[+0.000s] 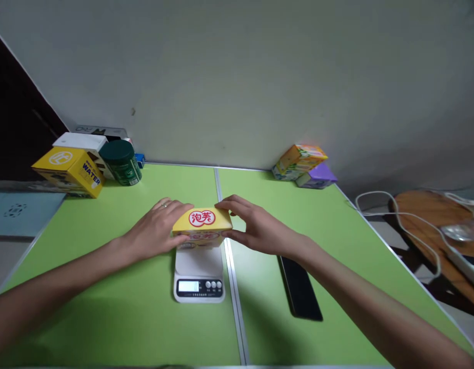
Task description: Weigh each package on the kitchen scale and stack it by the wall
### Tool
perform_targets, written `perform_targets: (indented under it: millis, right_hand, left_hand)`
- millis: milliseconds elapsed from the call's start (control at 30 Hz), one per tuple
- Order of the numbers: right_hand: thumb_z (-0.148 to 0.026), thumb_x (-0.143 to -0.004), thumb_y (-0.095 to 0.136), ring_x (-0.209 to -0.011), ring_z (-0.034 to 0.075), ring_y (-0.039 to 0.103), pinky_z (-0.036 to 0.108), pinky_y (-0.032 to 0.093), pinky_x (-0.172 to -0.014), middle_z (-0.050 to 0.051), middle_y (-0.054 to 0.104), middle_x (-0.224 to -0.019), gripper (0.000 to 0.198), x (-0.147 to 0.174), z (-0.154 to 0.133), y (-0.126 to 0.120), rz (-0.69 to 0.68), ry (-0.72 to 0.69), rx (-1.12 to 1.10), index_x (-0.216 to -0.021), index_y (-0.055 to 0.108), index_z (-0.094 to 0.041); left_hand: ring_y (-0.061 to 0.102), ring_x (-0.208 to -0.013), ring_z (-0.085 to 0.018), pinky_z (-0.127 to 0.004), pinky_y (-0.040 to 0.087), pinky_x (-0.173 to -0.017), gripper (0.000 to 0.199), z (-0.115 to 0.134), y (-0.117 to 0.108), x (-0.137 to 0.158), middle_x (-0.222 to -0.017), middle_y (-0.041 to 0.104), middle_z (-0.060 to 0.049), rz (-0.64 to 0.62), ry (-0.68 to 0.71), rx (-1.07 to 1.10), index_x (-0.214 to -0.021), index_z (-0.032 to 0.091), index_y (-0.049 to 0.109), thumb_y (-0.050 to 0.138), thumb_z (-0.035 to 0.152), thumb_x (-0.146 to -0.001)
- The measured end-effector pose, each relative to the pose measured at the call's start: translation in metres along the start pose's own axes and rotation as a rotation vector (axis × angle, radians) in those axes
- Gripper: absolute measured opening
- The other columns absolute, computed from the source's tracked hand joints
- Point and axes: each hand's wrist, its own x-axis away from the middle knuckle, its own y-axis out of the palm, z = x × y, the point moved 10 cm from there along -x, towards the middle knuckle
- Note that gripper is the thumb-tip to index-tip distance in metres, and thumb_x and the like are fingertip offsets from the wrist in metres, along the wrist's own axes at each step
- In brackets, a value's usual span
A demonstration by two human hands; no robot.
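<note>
A yellow box (202, 225) with red-and-white lettering is held between my two hands, over the far part of a white kitchen scale (198, 264). My left hand (160, 228) grips the box's left end, thumb on the near face and fingers behind; a ring shows on one finger. At the right end, my right hand (256, 225) pinches the box with thumb in front and fingers at the top edge. Whether the box rests on the scale or hovers just above it, I cannot tell. The scale's display is lit, its reading too small to make out.
A black phone (300, 287) lies right of the scale on the green table (106, 307). At the back left stand a yellow box (73, 171), a white box (81, 141) and a green canister (121, 163). An orange carton (300, 159) and a purple box (317, 176) are back right.
</note>
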Motion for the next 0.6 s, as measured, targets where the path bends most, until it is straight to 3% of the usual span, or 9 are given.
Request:
perform_targets:
  millis: [167, 300, 600]
  right_hand:
    - [-0.025, -0.085, 0.064, -0.111, 0.027, 0.060, 0.044, 0.055, -0.088, 0.015, 0.057, -0.126, 0.053, 0.022, 0.019, 0.016, 0.024, 0.056, -0.046, -0.134, 0.046, -0.019]
    - [-0.034, -0.083, 0.068, -0.115, 0.030, 0.059, 0.048, 0.055, -0.091, 0.017, 0.050, -0.136, 0.068, 0.035, 0.029, 0.006, 0.038, 0.109, -0.064, -0.142, 0.037, -0.023]
    - [-0.036, -0.083, 0.067, -0.105, 0.026, 0.063, 0.048, 0.055, -0.090, 0.016, 0.052, -0.134, 0.071, 0.049, 0.030, 0.008, -0.048, 0.169, -0.104, -0.145, 0.034, -0.023]
  left_hand:
    - [0.053, -0.120, -0.030, -0.050, 0.045, -0.101, 0.066, 0.002, 0.019, 0.003, -0.131, 0.057, -0.013, -0.075, -0.056, -0.006, -0.140, 0.021, 0.041, 0.066, 0.035, -0.080]
    - [0.045, -0.133, -0.033, -0.051, 0.039, -0.109, 0.085, -0.003, 0.007, 0.007, -0.147, 0.043, -0.015, -0.091, -0.108, -0.033, -0.147, 0.023, 0.031, 0.070, 0.045, -0.075]
    - [0.042, -0.135, -0.032, -0.048, 0.037, -0.111, 0.084, -0.007, 0.004, 0.025, -0.150, 0.040, -0.014, -0.189, -0.146, -0.079, -0.149, 0.022, 0.026, 0.065, 0.049, -0.080]
